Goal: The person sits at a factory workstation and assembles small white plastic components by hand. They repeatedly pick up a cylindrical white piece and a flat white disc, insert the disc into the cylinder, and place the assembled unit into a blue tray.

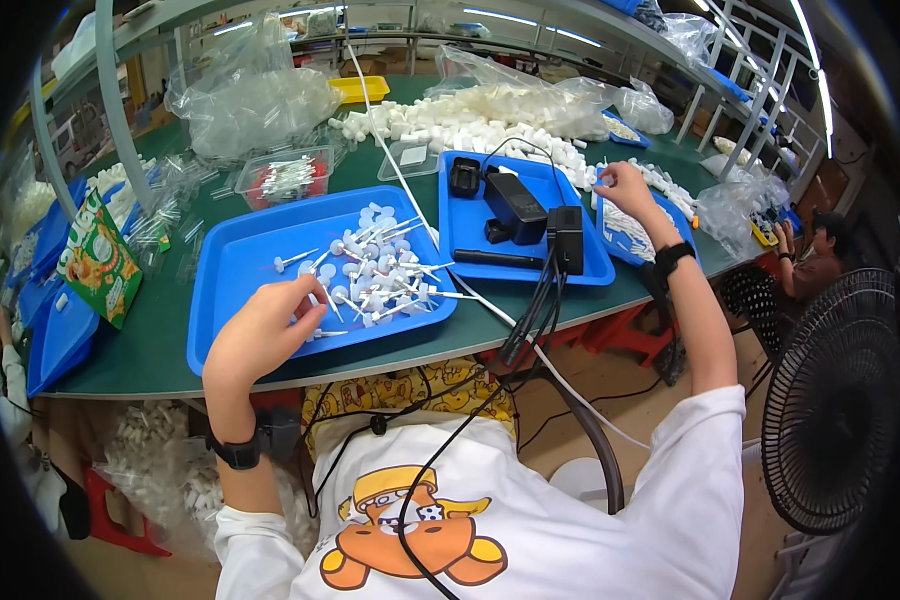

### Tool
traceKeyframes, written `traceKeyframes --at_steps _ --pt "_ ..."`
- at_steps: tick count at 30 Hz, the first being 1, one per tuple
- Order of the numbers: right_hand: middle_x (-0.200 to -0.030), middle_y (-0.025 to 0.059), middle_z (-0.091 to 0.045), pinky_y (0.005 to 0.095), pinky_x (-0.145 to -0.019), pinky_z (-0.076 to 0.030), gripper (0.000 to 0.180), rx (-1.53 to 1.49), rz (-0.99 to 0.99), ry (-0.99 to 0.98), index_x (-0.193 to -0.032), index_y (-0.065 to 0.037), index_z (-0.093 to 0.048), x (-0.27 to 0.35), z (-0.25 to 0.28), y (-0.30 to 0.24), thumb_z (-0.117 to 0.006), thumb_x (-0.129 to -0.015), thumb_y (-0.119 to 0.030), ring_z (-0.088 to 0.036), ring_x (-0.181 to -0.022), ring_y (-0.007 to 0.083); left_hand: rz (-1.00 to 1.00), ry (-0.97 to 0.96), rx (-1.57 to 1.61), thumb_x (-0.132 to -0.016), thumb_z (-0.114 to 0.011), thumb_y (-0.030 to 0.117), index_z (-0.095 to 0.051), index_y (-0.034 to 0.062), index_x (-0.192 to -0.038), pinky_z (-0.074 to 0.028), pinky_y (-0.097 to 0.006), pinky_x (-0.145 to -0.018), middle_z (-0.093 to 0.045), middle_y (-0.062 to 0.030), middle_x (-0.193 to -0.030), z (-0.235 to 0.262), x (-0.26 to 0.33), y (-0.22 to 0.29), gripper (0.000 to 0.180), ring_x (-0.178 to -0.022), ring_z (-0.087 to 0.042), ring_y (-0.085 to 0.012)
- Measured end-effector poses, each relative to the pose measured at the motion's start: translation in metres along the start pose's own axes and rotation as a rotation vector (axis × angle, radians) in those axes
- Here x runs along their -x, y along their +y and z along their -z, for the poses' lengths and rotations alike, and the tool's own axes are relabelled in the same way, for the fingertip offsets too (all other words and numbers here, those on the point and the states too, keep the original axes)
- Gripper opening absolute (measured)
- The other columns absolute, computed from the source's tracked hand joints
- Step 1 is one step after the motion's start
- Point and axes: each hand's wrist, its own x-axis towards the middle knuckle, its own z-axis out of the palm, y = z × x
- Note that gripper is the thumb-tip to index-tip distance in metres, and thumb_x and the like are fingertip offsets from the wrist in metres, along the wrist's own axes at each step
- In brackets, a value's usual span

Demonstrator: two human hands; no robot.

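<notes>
My left hand (pixel 270 325) is over the front left of a blue tray (pixel 235 250), its fingers curled together. Beside its fingertips lies a loose pile of small white stick-like parts with round translucent discs (pixel 375 275). Whether one is between the fingers is hidden. Farther right, my right hand (pixel 625 190) is raised at a second blue tray (pixel 692 238) that holds slim white pieces (pixel 625 235). Its thumb and forefinger are pinched together. Something small and pale may be at the tips, too small to name.
Between my hands, a blue tray (pixel 595 268) holds black electronic devices (pixel 515 208) with cables trailing to me. Behind are a clear box of thin sticks (pixel 288 180), heaped white cylinders (pixel 450 118) and plastic bags (pixel 260 100). A green snack bag (pixel 100 260) stands left; a black fan (pixel 830 400) right.
</notes>
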Motion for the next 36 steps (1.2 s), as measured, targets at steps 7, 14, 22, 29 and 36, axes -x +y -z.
traceKeyframes --at_steps 7,14,22,29,36 --pt "-0.088 0.0142 -0.062 0.0366 -0.074 -0.048 0.047 0.069 0.062 -0.086 -0.088 -0.005 -0.065 -0.079 -0.077 0.068 -0.081 -0.047 -0.021 -0.059 -0.081 0.03 -0.025 0.009 -0.045 -0.083 -0.054 0.009 -0.054 -0.0017 -0.088 -0.046 -0.035 -0.059 -0.059 -0.0178 -0.072 -0.002 -0.004 0.0 0.012 -0.064 -0.059 -0.03" --pt "-0.087 0.0134 -0.062 0.0359 -0.077 -0.048 0.041 0.139 -0.077 -0.226 -0.08 -0.007 -0.064 -0.107 -0.102 0.094 -0.08 -0.043 -0.013 -0.059 -0.084 0.03 -0.052 -0.007 -0.036 -0.084 -0.055 0.011 -0.054 -0.0005 -0.09 -0.046 -0.037 -0.06 -0.059 -0.0166 -0.073 0.005 -0.004 -0.004 0.013 -0.067 -0.059 -0.0314" --pt "-0.081 0.0137 -0.063 0.0338 -0.072 -0.049 0.036 0.066 -0.111 -0.234 -0.077 -0.004 -0.064 -0.096 -0.09 0.083 -0.08 -0.049 -0.021 -0.061 -0.079 0.0282 -0.061 -0.067 -0.037 -0.085 -0.054 0.014 -0.054 0.0015 -0.093 -0.046 -0.037 -0.061 -0.06 -0.0153 -0.074 0.0 -0.01 -0.008 0.015 -0.068 -0.059 -0.0308" --pt "-0.084 0.0156 -0.065 0.0343 -0.073 -0.05 0.034 0.107 -0.216 -0.341 -0.077 -0.003 -0.065 -0.102 -0.096 0.07 -0.078 -0.055 -0.026 -0.063 -0.08 0.0277 -0.003 -0.085 -0.047 -0.084 -0.055 0.012 -0.055 0.0001 -0.093 -0.046 -0.035 -0.064 -0.06 -0.0155 -0.075 0.0 -0.008 -0.002 0.015 -0.071 -0.06 -0.0299" --pt "-0.071 0.0123 -0.063 0.0324 -0.056 -0.053 0.023 -0.003 -0.348 -0.41 -0.069 -0.002 -0.058 -0.1 -0.093 0.061 -0.075 -0.055 -0.008 -0.063 -0.063 0.0219 -0.047 -0.076 -0.061 -0.085 -0.054 0.013 -0.054 0.0017 -0.093 -0.046 -0.036 -0.061 -0.06 -0.0165 -0.074 -0.002 -0.008 -0.007 0.014 -0.069 -0.059 -0.0316"
